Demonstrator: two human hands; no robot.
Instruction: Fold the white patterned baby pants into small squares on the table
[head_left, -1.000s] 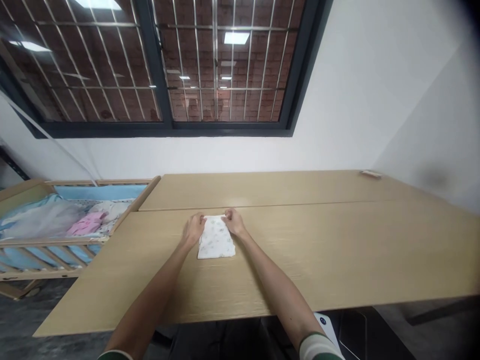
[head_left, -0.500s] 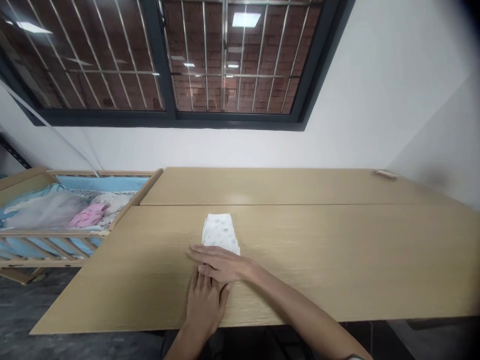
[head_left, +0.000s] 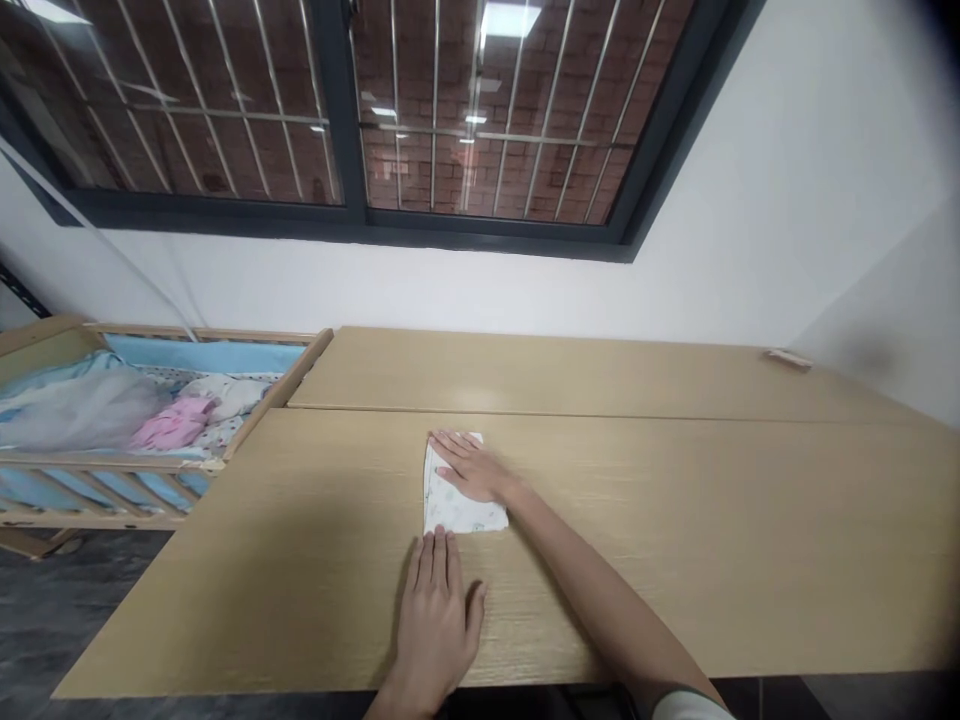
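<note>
A white cloth (head_left: pixel 459 508) with a small faint print lies folded flat on the wooden table. My right hand (head_left: pixel 471 468) rests palm down over its far part, fingers stretched out toward the left. At the near edge of the cloth, the fingertips of my left hand (head_left: pixel 437 608) touch or almost touch it. That hand lies flat on the table with its thumb apart. Part of the cloth is hidden beneath my right hand.
The light wooden table (head_left: pixel 675 540) has a seam running across its back part. To the left stands a wooden crib (head_left: pixel 112 465) with blue lining, a pink cloth (head_left: pixel 174 422) and other bedding. A small pale object (head_left: pixel 789 358) lies at the back right. A barred window (head_left: pixel 487 130) is above.
My right hand has moved away from me, from the cloth's near edge onto its far part. The two hands, overlapping before, are now apart. The view has shifted slightly.
</note>
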